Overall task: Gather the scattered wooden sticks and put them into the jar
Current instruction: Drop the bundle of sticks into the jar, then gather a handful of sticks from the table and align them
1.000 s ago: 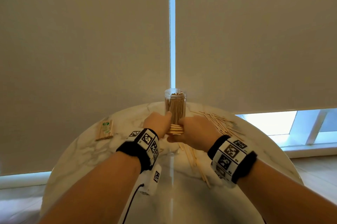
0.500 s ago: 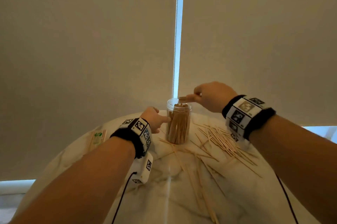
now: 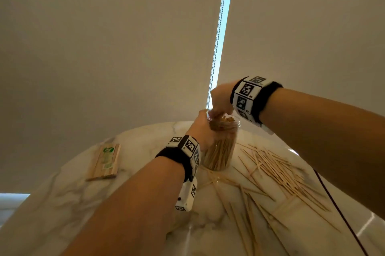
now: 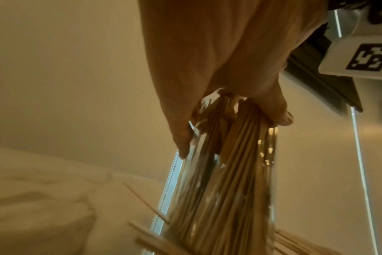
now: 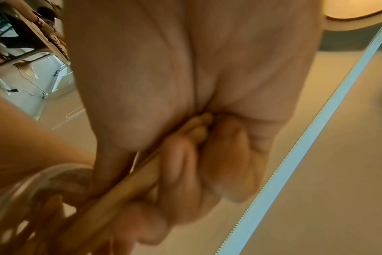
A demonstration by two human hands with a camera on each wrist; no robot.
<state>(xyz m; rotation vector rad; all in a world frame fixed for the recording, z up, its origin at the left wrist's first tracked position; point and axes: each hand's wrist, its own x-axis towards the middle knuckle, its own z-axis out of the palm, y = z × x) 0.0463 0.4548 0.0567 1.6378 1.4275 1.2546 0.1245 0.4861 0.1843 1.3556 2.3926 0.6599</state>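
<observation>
Head view: loose sticks [image 3: 277,170] beside jar [image 3: 220,147].

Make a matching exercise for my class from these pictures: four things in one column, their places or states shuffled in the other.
Things
1. left hand
2. right hand
3. loose wooden sticks
4. packet of sticks

States
A. lies alone at the table's left
B. grips the jar
C. scattered right of the jar
D. holds sticks at the jar's mouth

Pairs: 1-B, 2-D, 3-C, 4-A
</observation>
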